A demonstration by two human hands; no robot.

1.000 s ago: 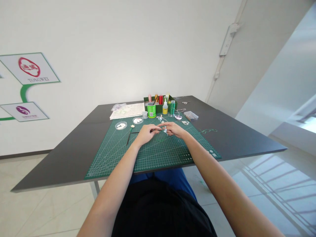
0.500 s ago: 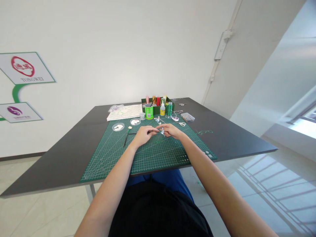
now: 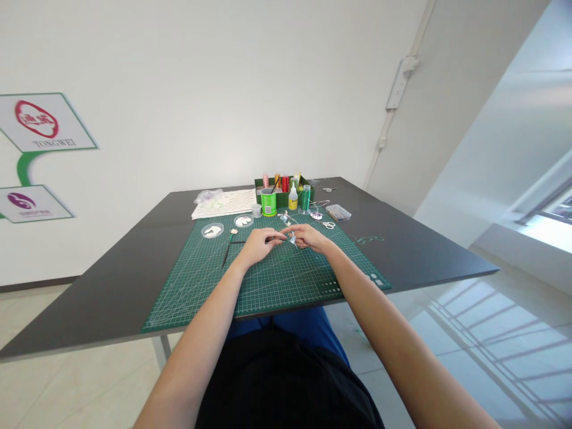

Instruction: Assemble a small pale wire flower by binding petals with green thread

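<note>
My left hand (image 3: 259,244) is closed over a thin black stick (image 3: 238,242), whose one end shows left of the hand and the other at the fingertips. My right hand (image 3: 310,237) pinches a small pale blue flower-like piece (image 3: 293,239) at the stick's right end. The fingertips of both hands almost meet above the green cutting mat (image 3: 268,292). Left of my left hand lies a small cream flower (image 3: 234,231) on a green stem, beside another dark rod (image 3: 226,255). The fingers partly cover the blue piece, so its exact shape is unclear.
Behind the hands stand a green can (image 3: 269,202), a glue bottle (image 3: 293,198), a green thread spool (image 3: 305,198) and a box of spools (image 3: 285,184). Two shallow dishes (image 3: 212,230) sit left. White scissors (image 3: 329,226) and a clear case (image 3: 338,213) lie right.
The view has shifted slightly. Both hands stay in place, with only a slight change in the angle of the pale blue piece at the right fingertips.
</note>
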